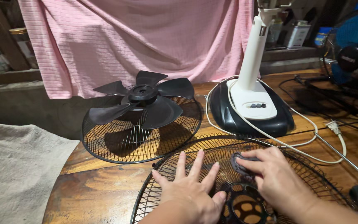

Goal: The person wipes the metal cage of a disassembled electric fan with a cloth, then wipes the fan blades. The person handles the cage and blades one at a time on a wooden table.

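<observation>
While the left hand (191, 188) is lying flat with its fingers spread wide across the wires of a black fan guard (175, 174) at the near edge of the wooden table (100, 182), the right hand (276, 176) is resting on the same guard just to the right, its fingers curling around a small dark ring-shaped piece (240, 164) and pinching it against the grille; what exactly that piece is, is hard to tell from this angle. Below the two hands, the guard's round centre plate (245, 205) with its cut-outs is showing between the thumbs. Farther back on the table, a second guard (104, 145) is lying dished upward, and a dark five-bladed fan blade (146, 97) is sitting inside it. To the right of that, a fan base (249, 108) in black and white is standing with its white column rising out of view, and its white cord (311, 124) is looping around it. A grey towel (17, 166) is lying on the left, and a pink cloth (137, 37) is hanging behind
</observation>
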